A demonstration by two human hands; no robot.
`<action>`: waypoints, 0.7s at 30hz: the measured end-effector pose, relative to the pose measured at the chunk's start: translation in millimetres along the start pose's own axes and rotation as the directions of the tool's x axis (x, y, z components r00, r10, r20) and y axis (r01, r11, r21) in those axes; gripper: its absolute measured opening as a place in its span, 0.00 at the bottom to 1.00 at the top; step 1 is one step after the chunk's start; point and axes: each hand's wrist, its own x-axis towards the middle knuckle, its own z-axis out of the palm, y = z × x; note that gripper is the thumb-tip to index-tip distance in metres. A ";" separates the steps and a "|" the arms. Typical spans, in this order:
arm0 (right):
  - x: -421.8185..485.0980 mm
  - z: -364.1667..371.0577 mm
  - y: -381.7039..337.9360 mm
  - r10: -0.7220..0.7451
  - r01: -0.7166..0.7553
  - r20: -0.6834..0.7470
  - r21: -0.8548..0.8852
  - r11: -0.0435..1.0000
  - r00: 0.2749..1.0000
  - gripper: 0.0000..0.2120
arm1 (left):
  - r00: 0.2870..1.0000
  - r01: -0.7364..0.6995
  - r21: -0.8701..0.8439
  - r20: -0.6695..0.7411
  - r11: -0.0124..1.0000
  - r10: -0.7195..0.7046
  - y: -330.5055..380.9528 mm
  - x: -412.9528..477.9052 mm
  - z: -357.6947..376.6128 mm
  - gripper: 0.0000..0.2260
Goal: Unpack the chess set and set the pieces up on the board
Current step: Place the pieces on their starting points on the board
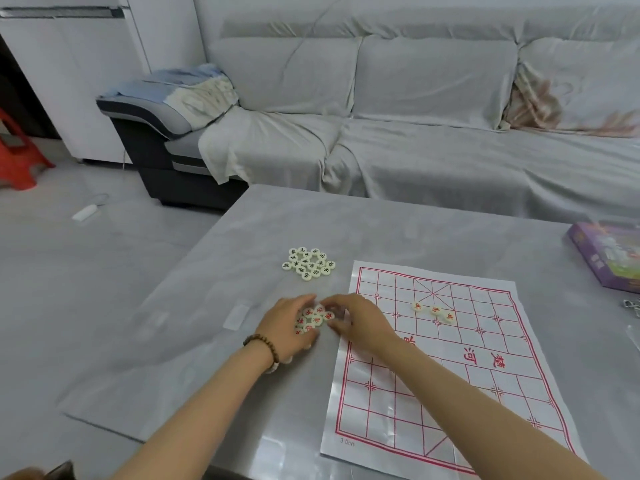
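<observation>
Left hand (pixel 290 329) and right hand (pixel 358 323) cupped round heap of red-lettered xiangqi pieces (pixel 313 319), fingers curved; cannot tell if either pinches a piece. Heap sits on grey table (pixel 242 258), just left of paper board (pixel 450 368). Three red pieces (pixel 433 310) on board; black-lettered heap (pixel 308 263) lies beyond.

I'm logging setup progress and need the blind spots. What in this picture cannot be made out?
Head view, hands: whether the left hand or right hand pinches anything; their fingers hide part of the pile of red-lettered round white pieces.
Head view, too small and blurred: characters on the three white pieces on the red-lined paper board.
Head view, right edge: cuts off the purple cardboard box; its print is blurred.
</observation>
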 end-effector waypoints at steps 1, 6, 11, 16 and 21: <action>1.7 0.5 0.9 0.011 -0.011 -0.014 0.021 1.000 1.000 0.17 | 1.000 0.017 -0.009 -0.015 1.000 -0.017 -0.9 3.2 -0.3 0.28; 12.8 2.6 -3.6 0.027 -0.025 -0.020 0.104 0.994 0.999 0.18 | 0.995 0.062 -0.062 -0.071 0.996 -0.067 -8.4 12.4 -8.8 0.21; 19.8 2.2 -0.8 -0.004 0.005 -0.003 0.142 0.990 1.000 0.17 | 0.997 0.037 -0.077 -0.068 0.996 -0.042 -11.0 12.9 -13.0 0.18; 21.6 5.3 1.4 -0.007 0.016 -0.054 0.168 0.986 0.999 0.13 | 0.996 0.003 -0.147 -0.087 0.989 -0.015 -14.6 14.4 -13.0 0.16; 23.6 9.1 3.3 -0.025 0.039 -0.086 0.163 0.986 0.996 0.12 | 0.995 -0.026 -0.204 -0.102 0.979 0.005 -18.9 18.8 -11.9 0.13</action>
